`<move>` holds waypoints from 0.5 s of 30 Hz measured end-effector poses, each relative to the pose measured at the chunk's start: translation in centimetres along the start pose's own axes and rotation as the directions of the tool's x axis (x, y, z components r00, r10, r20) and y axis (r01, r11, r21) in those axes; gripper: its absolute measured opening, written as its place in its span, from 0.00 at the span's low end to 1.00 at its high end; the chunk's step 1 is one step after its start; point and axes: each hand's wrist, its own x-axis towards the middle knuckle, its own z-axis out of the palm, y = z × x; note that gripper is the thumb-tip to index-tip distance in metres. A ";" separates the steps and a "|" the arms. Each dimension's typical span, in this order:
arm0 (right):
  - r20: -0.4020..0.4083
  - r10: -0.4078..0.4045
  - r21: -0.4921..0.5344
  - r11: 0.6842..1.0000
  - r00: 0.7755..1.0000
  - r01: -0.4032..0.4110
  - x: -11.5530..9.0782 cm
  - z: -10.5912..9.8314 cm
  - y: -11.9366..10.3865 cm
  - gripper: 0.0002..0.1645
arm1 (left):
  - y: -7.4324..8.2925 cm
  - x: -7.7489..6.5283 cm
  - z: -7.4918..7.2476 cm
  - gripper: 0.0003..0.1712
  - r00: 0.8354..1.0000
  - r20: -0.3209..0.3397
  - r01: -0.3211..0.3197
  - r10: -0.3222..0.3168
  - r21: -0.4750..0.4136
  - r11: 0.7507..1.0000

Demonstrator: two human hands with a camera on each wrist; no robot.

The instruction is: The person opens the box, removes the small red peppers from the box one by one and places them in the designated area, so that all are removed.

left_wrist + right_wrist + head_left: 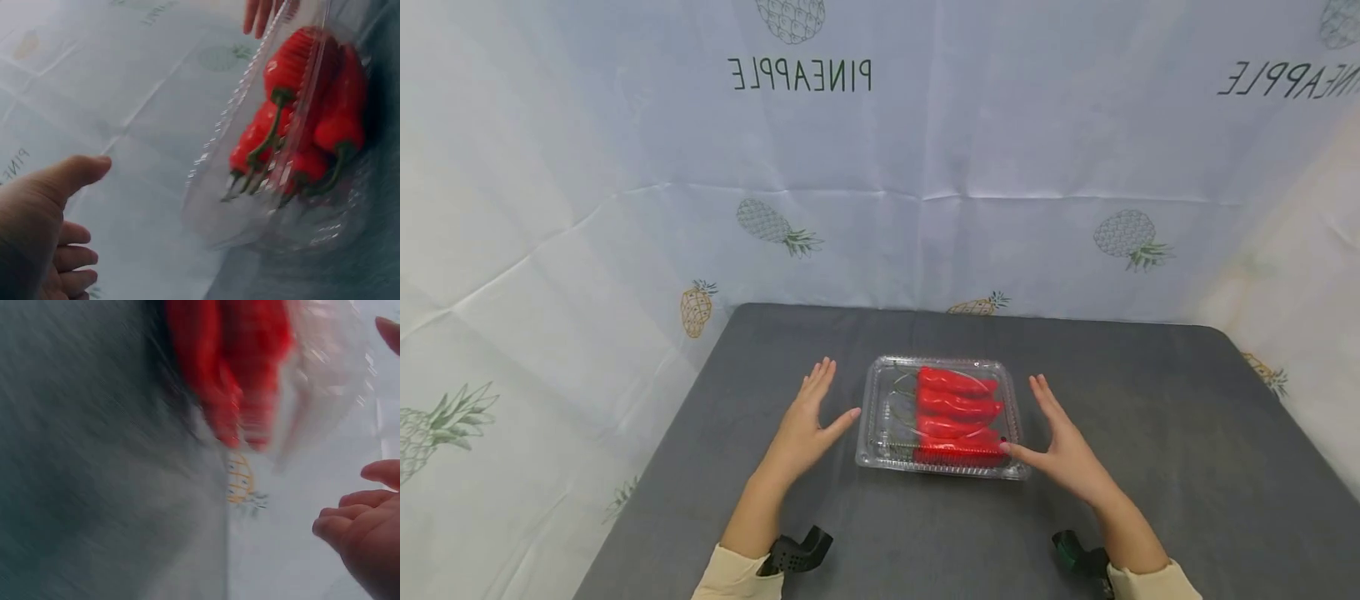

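Note:
A clear plastic clamshell box point(887, 417) with several red chili peppers point(958, 406) inside lies on the dark table, its lid down. Green stems point toward the left side in the head view. Left of the box, my left hand point(801, 433) hovers with fingers straight and thumb spread toward the box wall, holding nothing. At the opposite side my right hand point(1067, 454) has its fingers extended; its thumb tip overlaps the box's near right corner, and I cannot tell whether it touches. The right wrist view is blurred, with the peppers point(250, 369) at the top.
The dark grey table point(1150, 417) extends around the box. A white curtain point(880, 150) printed with pineapples hangs behind and beside it. Black wrist mounts point(801, 552) sit on both forearms, near cream sleeves point(737, 575).

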 end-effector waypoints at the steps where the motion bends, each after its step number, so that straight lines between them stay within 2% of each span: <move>1: -0.004 0.002 0.026 1.000 1.000 -0.002 -0.2 0.4 0.1 0.64 | -0.1 -0.3 0.4 0.48 1.000 -0.011 0.001 -0.001 -0.031 1.000; 6: -0.013 0.023 0.146 0.989 1.000 -0.021 -0.8 2.4 0.8 0.64 | -1.0 -1.5 3.0 0.47 0.999 -0.035 -0.006 -0.001 -0.193 0.981; 10: -0.029 0.046 0.239 0.970 0.999 -0.038 -1.3 3.6 1.2 0.63 | -1.2 -2.4 5.0 0.47 0.999 -0.027 0.029 -0.040 -0.333 0.943; 12: -0.034 0.056 0.281 0.959 0.998 -0.044 -1.5 4.1 1.3 0.63 | -1.2 -2.7 5.8 0.46 0.997 -0.030 0.048 -0.065 -0.380 0.924; 15: -0.040 0.063 0.320 0.946 0.997 -0.047 -1.7 4.6 1.4 0.63 | -1.3 -3.1 6.6 0.45 0.997 -0.026 0.050 -0.066 -0.407 0.912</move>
